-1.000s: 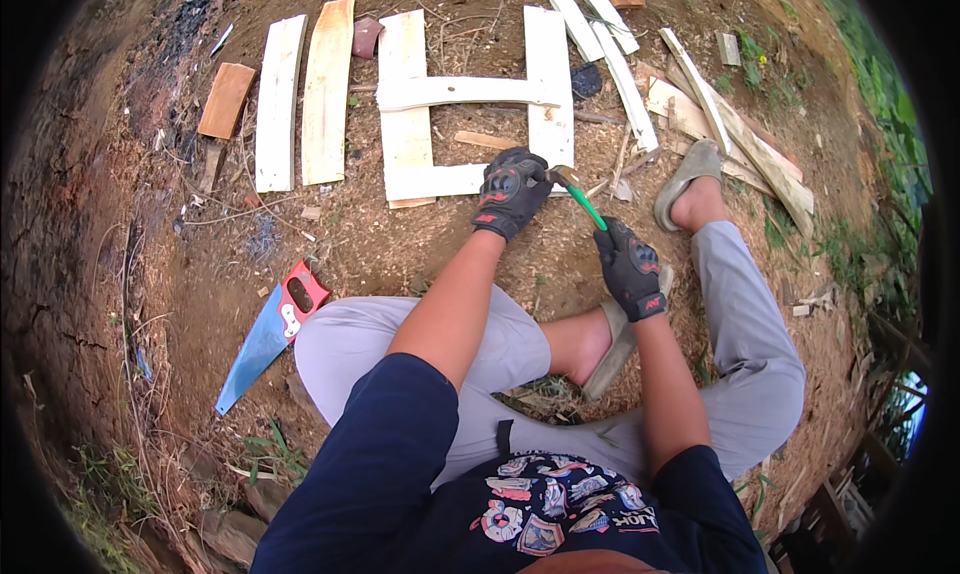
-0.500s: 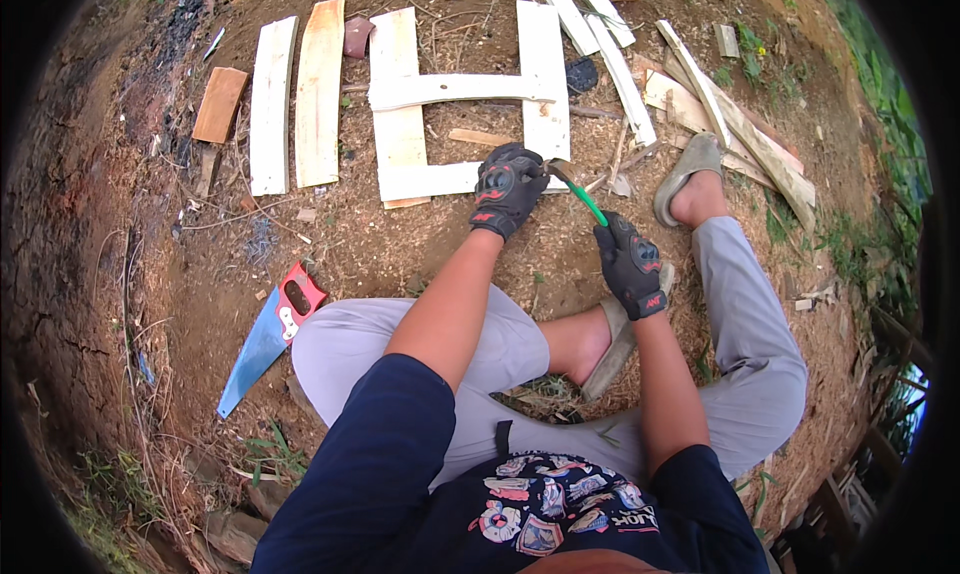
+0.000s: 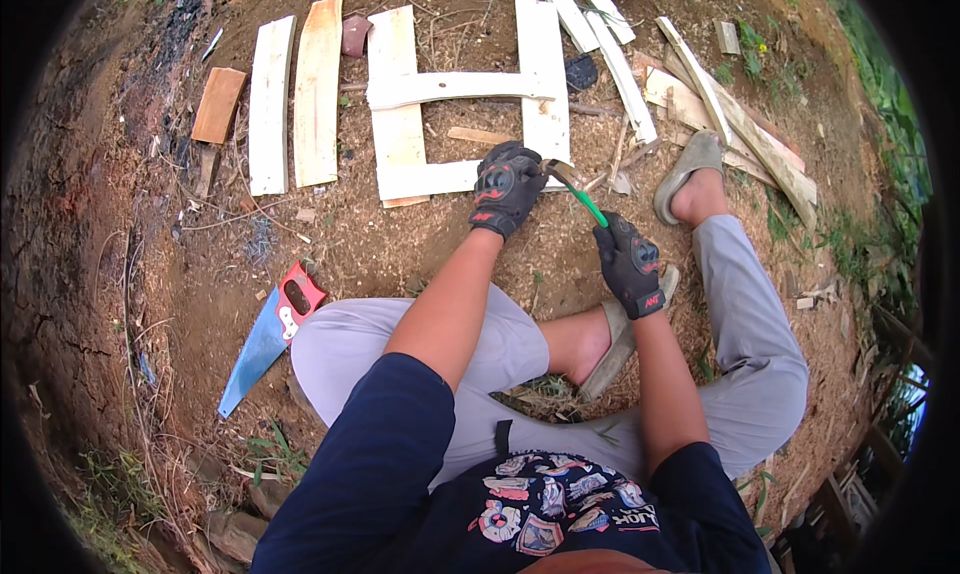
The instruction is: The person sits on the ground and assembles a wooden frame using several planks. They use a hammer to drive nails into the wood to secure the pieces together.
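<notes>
My right hand (image 3: pixel 630 262), in a black glove, grips the green handle of a hammer (image 3: pixel 587 200). The hammer's head rests low over the corner of a wooden frame. My left hand (image 3: pixel 507 188), gloved too, is curled beside the hammer head, on the right end of the lower crosspiece (image 3: pixel 438 179); its fingertips and whatever they pinch are hidden. Two pale upright boards, a left one (image 3: pixel 393 46) and a right one (image 3: pixel 542 62), lie on the ground under that crosspiece and an upper crosspiece (image 3: pixel 462 86).
Two loose boards (image 3: pixel 270 104) (image 3: pixel 318 99) lie left of the frame, near a brown block (image 3: pixel 218 105). A handsaw (image 3: pixel 262 346) with a red handle lies by my left knee. Long strips (image 3: pixel 625 89) and a pile of planks (image 3: pixel 740 139) lie to the right, beyond my sandalled foot (image 3: pixel 697 179).
Almost nothing differs. Both hands and the hammer keep nearly the same place, and the boards lie as before.
</notes>
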`<action>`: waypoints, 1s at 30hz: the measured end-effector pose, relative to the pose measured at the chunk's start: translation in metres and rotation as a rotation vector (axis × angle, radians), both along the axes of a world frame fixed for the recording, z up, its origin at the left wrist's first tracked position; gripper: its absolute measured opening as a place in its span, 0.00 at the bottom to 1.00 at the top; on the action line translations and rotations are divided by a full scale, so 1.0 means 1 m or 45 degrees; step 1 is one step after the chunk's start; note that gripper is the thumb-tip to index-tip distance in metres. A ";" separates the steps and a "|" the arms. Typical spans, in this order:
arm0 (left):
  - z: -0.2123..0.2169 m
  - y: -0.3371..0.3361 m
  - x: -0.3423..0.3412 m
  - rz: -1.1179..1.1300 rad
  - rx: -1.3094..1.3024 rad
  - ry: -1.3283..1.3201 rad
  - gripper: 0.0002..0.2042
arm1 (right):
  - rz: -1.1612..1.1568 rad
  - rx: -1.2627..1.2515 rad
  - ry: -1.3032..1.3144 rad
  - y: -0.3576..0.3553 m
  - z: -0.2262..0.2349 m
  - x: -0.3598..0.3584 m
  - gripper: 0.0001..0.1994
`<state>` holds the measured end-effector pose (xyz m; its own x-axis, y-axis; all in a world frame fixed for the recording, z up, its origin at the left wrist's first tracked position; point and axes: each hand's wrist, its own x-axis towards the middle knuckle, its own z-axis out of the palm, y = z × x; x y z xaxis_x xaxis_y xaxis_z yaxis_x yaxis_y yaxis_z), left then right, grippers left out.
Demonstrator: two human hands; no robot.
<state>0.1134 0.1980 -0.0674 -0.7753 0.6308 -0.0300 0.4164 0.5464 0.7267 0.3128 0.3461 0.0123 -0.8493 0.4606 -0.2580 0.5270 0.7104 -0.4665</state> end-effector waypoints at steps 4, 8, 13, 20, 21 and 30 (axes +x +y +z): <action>-0.006 0.000 0.002 0.044 -0.011 -0.011 0.07 | 0.017 0.026 -0.014 0.000 -0.002 0.002 0.17; -0.005 0.002 0.003 0.022 -0.005 -0.019 0.08 | 0.029 0.037 -0.038 0.004 -0.009 0.005 0.17; -0.005 -0.004 -0.001 -0.027 0.079 -0.026 0.05 | -0.026 -0.011 0.037 0.009 -0.011 0.008 0.17; 0.003 -0.011 -0.017 0.075 -0.194 0.132 0.18 | -0.046 -0.024 0.015 0.012 -0.018 0.017 0.19; 0.002 -0.012 -0.014 0.122 -0.311 0.195 0.21 | -0.036 -0.023 0.012 0.010 -0.018 0.016 0.19; -0.006 -0.019 -0.008 -0.023 -0.758 0.177 0.33 | 0.068 -0.003 0.010 0.003 -0.015 0.012 0.18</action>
<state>0.1052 0.1793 -0.0730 -0.7869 0.5495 -0.2808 0.4982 0.8342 0.2365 0.3248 0.3486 -0.0029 -0.8748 0.4136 -0.2522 0.4843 0.7363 -0.4725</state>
